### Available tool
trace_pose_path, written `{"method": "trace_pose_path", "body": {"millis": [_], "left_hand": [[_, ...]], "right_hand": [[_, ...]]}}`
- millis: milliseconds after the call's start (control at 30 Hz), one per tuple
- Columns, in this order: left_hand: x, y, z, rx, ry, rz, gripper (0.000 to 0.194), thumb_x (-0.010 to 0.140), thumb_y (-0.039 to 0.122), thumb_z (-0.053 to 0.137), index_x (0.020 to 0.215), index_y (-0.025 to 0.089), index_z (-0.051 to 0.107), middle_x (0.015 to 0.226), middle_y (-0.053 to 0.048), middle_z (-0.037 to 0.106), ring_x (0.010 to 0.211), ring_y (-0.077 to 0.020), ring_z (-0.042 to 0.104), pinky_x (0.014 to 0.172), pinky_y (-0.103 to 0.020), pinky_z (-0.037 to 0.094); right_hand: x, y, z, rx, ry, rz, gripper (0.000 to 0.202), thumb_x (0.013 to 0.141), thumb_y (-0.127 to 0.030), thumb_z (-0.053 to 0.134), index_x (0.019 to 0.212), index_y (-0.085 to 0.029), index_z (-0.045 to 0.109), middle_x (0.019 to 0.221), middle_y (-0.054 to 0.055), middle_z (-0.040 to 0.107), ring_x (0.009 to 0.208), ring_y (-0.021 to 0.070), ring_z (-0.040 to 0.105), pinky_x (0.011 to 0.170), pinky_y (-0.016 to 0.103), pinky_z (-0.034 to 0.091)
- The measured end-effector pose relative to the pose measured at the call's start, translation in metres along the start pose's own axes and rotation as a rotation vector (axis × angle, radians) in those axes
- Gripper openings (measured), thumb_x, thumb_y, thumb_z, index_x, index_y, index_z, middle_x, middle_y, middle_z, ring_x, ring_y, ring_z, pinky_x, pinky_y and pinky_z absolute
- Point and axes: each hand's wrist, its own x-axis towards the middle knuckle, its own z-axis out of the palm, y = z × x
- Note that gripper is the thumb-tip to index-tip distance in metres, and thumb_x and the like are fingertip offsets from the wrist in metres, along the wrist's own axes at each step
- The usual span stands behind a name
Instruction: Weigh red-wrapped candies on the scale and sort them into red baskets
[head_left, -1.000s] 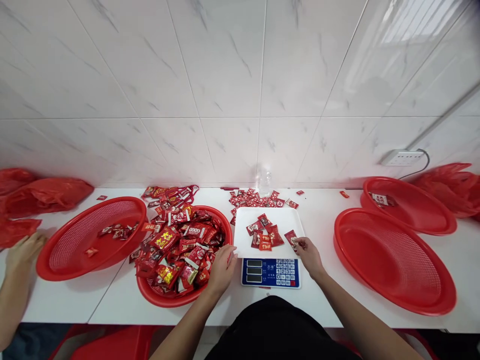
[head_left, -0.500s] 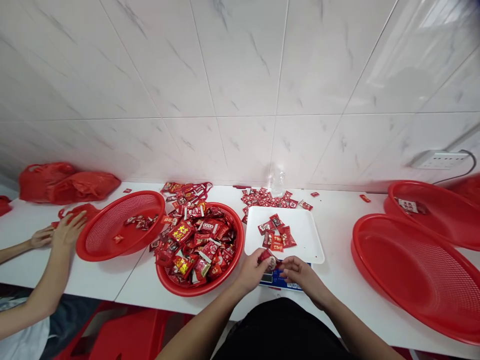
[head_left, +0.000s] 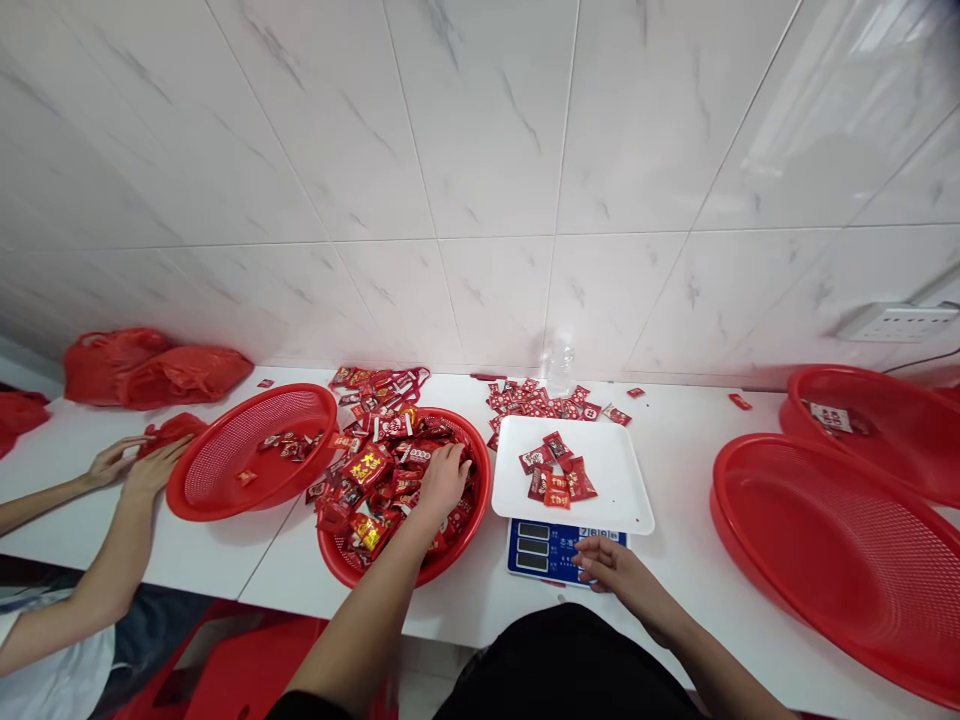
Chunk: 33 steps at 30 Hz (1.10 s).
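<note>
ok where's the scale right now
In the head view the scale sits on the white table, centre and slightly right, between the red basket of sweets and the big empty red basket, with the right hand at its keypad.

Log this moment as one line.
left hand: in candy basket | right hand: at scale keypad | tray: few candies

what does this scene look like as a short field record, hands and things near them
left hand: reaching into the red basket, on the heap of red sweet packets
right hand: at the front of the scale, over its keypad, grip not clear
scale tray: white, holds a few red packets
co-worker's hands: at far left by a red bag
empty red basket: at right on the white table
</note>
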Motion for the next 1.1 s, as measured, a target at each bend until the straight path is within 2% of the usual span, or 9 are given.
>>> {"method": "trace_pose_path", "body": {"millis": [133,267,400,533,700,767,933,1000,1100], "left_hand": [[0.031,-0.004,0.015,0.118,-0.034,-0.013,0.033,0.083,0.022,0.048,0.115,0.017,0.051,0.124,-0.013,0.051,0.12,-0.0265,0.038,0.101,-0.04,0.028],[0.043,-0.009,0.022,0.153,-0.058,-0.059,0.021,0.078,0.019,0.054,0.099,0.018,0.057,0.105,-0.012,0.06,0.11,-0.0273,0.047,0.102,-0.047,0.021],[0.036,-0.008,0.019,0.14,-0.045,-0.053,0.009,0.079,0.016,0.049,0.082,0.02,0.056,0.094,-0.007,0.062,0.098,-0.0246,0.051,0.1,-0.05,0.02],[0.023,-0.004,0.006,0.055,0.032,-0.034,0.014,0.077,0.01,0.045,0.077,0.021,0.054,0.09,-0.005,0.059,0.094,-0.0226,0.051,0.092,-0.04,0.032],[-0.006,0.013,-0.018,-0.34,0.144,-0.055,0.011,0.079,0.015,0.044,0.083,0.02,0.053,0.095,-0.005,0.053,0.09,-0.0197,0.051,0.08,-0.031,0.041],[-0.024,0.03,-0.025,-0.555,0.053,-0.031,0.006,0.08,0.02,0.046,0.082,0.02,0.052,0.09,-0.003,0.054,0.087,-0.018,0.051,0.08,-0.03,0.041],[-0.066,0.083,-0.032,-0.966,-0.517,0.078,0.01,0.075,0.023,0.056,0.083,0.018,0.053,0.078,0.002,0.053,0.073,-0.0121,0.048,0.068,-0.023,0.039],[-0.075,0.098,-0.031,-1.062,-0.62,0.076,0.011,0.073,0.02,0.058,0.083,0.018,0.053,0.076,0.003,0.052,0.071,-0.0106,0.047,0.066,-0.022,0.037],[-0.081,0.109,-0.026,-1.234,-0.667,-0.007,0.024,0.071,0.02,0.064,0.092,0.019,0.053,0.084,0.002,0.055,0.076,-0.0111,0.05,0.069,-0.022,0.038]], "right_hand": [[-0.001,-0.003,-0.001,-0.009,0.0,-0.008,0.042,0.066,-0.054,0.059,0.094,-0.023,0.06,0.092,0.005,0.066,0.083,0.0209,0.063,0.074,0.035,0.046],[-0.004,-0.002,-0.005,0.0,0.007,-0.004,0.039,0.068,-0.051,0.059,0.095,-0.023,0.059,0.093,0.004,0.066,0.084,0.0205,0.062,0.075,0.035,0.046],[-0.009,-0.001,-0.012,0.035,-0.021,-0.004,0.035,0.072,-0.048,0.058,0.096,-0.023,0.059,0.094,0.004,0.066,0.087,0.0204,0.062,0.077,0.035,0.045],[-0.011,0.001,-0.013,0.052,-0.042,-0.019,0.032,0.074,-0.045,0.057,0.097,-0.023,0.059,0.094,0.003,0.066,0.086,0.0196,0.061,0.078,0.034,0.044],[-0.009,-0.003,-0.005,0.029,-0.009,-0.004,0.034,0.072,-0.045,0.059,0.096,-0.021,0.06,0.088,0.003,0.065,0.084,0.0197,0.061,0.076,0.034,0.045],[-0.009,-0.009,0.0,0.017,-0.042,-0.027,0.037,0.073,-0.047,0.058,0.098,-0.022,0.059,0.092,0.004,0.065,0.086,0.0201,0.061,0.077,0.035,0.045],[-0.01,-0.026,0.014,-0.051,-0.207,-0.15,0.043,0.078,-0.054,0.052,0.106,-0.022,0.057,0.097,0.005,0.064,0.088,0.0207,0.062,0.075,0.035,0.047],[-0.009,-0.029,0.018,-0.106,-0.253,-0.215,0.042,0.079,-0.054,0.051,0.102,-0.02,0.059,0.091,0.005,0.065,0.082,0.02,0.061,0.071,0.034,0.047],[-0.008,-0.032,0.021,-0.136,-0.227,-0.281,0.039,0.08,-0.052,0.05,0.095,-0.018,0.061,0.08,0.004,0.065,0.072,0.0177,0.06,0.065,0.032,0.046]]}}
